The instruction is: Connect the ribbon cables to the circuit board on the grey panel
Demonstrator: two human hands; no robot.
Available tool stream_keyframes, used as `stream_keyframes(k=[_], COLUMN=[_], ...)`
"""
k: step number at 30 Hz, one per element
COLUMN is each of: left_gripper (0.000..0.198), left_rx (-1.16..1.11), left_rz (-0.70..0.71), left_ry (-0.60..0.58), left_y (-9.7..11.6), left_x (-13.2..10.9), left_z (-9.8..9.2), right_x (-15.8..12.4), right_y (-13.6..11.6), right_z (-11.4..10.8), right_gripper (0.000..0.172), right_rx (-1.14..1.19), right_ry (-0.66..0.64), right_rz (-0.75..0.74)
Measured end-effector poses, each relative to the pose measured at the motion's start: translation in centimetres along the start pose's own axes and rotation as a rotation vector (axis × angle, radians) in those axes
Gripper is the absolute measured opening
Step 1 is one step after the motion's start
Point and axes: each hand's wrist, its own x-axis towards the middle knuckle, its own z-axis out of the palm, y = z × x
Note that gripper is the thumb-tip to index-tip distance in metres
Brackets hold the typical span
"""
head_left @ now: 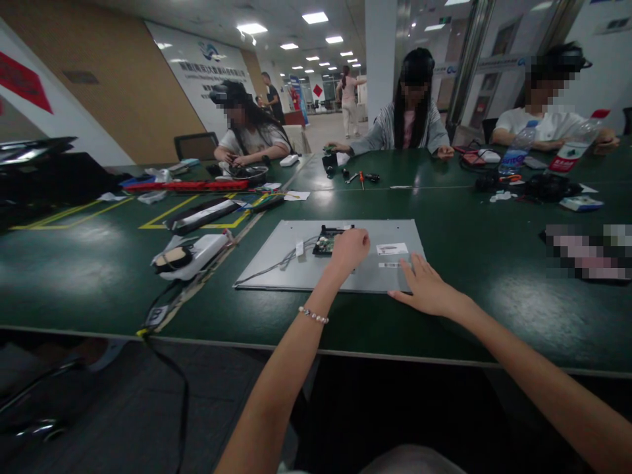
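Forearms (281,375) nearest, both reaching over the table (459,257) edge to a grey panel (363,276) lying flat, directly in front of the person. Green board (323,245) on its upper middle, partly behind the left wrist; grey cables (276,265) run from it towards the front left corner.

Risks, as judged:
1. Cables lie loose across the surface. A sideways sweep of the left arm might catch them; the pull would come on the board end.
2. Board parts look exposed. Knuckles dropping onto them, or any tool slipping, could bend or scratch something.
3. Panel seems to rest unclamped. A push with too little steadying at its right side might slide or turn it.
4. Label (392,249) and strip (389,265) sit close to the right fingers; rubbing could lift a corner.

Grip:
- Left hand (349,250): above the panel, just beside the board, fingers curled inward, back of the hand to the camera. Tips hidden; cannot tell whether they meet, pinch anything small, or touch the board.
- Right hand (424,283): fingers spread wide, thumb apart, nothing grasped. Laid at the near right corner, fingertips over the panel's edge, apparently touching; pressure not readable.
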Motion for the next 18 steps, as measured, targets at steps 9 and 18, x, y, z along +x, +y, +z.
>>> stream_keyframes(k=[9,18], left_gripper=[0.025,0.026], left_rx=[0.024,0.042], left_rz=[-0.002,-0.035], left_ry=[-0.024,-0.073], left_y=[0.0,-0.3], left_x=[-0.1,-0.2], left_z=[0.6,1.2], right_x=[2.9,5.0], right_y=[-5.0,-8.6], right_z=[-0.3,-0.8], right_gripper=[0.096,0.090], right_rx=[-0.013,-0.064], right_ry=[0.013,0.078], right_rz=[0.013,-0.029])
